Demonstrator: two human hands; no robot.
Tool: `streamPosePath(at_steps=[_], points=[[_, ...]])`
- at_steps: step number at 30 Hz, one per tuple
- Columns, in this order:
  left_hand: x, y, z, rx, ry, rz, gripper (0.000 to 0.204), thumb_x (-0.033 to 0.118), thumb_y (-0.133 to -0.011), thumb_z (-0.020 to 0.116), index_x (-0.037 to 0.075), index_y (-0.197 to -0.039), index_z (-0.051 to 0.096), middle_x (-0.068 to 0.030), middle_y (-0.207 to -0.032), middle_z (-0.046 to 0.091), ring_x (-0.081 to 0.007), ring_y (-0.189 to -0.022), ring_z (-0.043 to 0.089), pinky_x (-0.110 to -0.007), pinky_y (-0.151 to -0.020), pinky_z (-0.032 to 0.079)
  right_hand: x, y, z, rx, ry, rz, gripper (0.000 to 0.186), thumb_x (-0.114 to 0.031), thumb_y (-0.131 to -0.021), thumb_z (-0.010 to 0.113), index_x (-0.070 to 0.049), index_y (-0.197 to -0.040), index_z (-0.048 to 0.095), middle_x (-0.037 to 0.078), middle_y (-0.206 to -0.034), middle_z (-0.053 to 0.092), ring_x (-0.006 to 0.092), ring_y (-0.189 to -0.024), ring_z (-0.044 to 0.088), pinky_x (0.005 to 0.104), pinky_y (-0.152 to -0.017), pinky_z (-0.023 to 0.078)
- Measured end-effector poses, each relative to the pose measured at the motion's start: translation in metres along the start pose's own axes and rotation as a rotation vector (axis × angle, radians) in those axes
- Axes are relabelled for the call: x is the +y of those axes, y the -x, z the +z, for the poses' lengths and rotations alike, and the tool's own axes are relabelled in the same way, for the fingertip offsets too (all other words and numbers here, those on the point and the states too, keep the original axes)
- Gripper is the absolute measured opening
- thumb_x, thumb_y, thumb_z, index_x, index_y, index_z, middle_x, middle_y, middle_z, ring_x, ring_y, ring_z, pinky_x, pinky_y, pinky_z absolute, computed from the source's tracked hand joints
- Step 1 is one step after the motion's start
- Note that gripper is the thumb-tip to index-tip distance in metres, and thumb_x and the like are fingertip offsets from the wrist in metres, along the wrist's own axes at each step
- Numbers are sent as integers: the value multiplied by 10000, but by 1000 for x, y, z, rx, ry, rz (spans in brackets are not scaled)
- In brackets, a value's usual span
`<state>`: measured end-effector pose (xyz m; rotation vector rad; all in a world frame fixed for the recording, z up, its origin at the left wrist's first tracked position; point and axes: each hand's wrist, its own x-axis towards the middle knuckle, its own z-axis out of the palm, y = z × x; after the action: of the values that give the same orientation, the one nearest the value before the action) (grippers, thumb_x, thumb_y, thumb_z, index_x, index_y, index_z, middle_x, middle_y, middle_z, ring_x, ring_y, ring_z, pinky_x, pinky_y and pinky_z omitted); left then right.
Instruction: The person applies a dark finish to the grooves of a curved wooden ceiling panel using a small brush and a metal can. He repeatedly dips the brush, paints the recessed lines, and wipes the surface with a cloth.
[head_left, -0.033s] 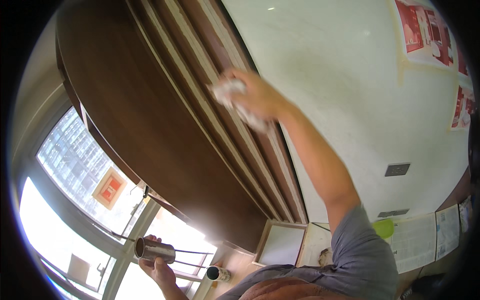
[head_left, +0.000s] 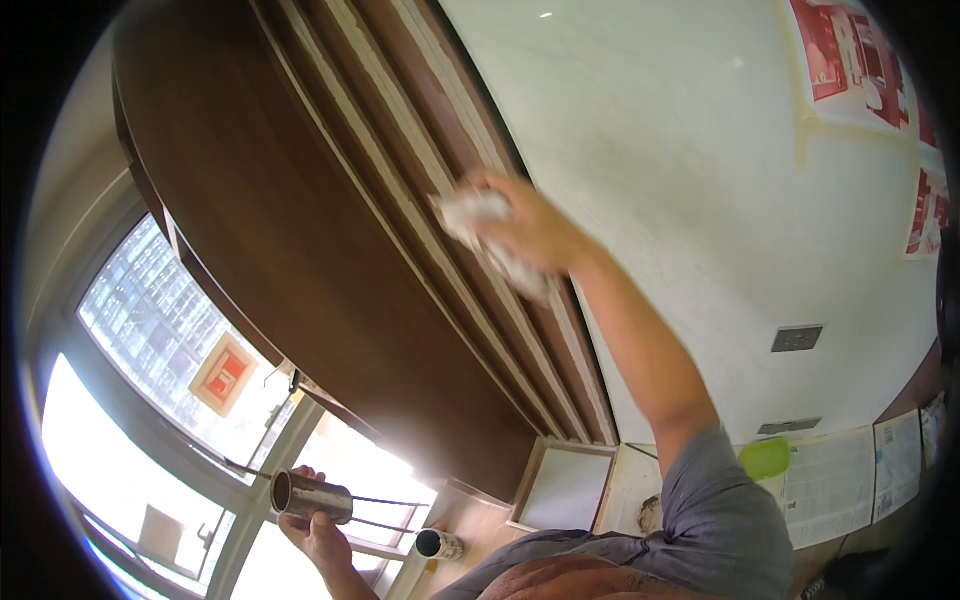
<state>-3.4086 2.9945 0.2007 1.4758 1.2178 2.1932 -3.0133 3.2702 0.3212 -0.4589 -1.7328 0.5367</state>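
Observation:
My right hand (head_left: 515, 220) reaches up and grips a crumpled whitish cloth (head_left: 480, 212), slightly blurred by motion. The cloth lies against grooved dark brown trim (head_left: 440, 170) with pale stripes, beside the white wall. Down at the lower left, my left hand (head_left: 322, 540) is wrapped round a brown-stained metal can (head_left: 318, 497). The can is tilted so its round open mouth faces left; what it contains cannot be made out.
A wide dark brown panel (head_left: 300, 250) borders the trim. Windows (head_left: 170, 300) fill the lower left. On the floor stands another can (head_left: 438, 545). A green container (head_left: 765, 460) sits by newspaper sheets (head_left: 825, 490). The white wall (head_left: 680, 130) bears a grey socket plate (head_left: 797, 339).
My right hand and the cloth have moved slightly down and to the right along the trim. My left hand still holds the can in nearly the same place.

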Motion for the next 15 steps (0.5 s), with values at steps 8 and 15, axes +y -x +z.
streamPosePath(at_steps=[8, 15], points=[[25, 4, 36, -278, 26, 13, 950, 470, -727, 934, -62, -1394, 516, -222, -1356, 616, -329, -1220, 653, -458, -1061, 537, 136, 361, 60, 196, -718, 977, 541, -62, -819, 792, -23, -1331, 620, 82, -1118, 725, 208, -996, 693, 362, -927, 530], [25, 1, 70, -330, 26, -44, 992, 531, -660, 959, -61, -1350, 564, -185, -1277, 653, -304, -1174, 675, -445, -1011, 569, 180, 727, 118, 76, 42, 1537, 306, -202, -864, 733, -22, -1112, 742, 151, -949, 764, 257, -846, 725, 387, -713, 548]])
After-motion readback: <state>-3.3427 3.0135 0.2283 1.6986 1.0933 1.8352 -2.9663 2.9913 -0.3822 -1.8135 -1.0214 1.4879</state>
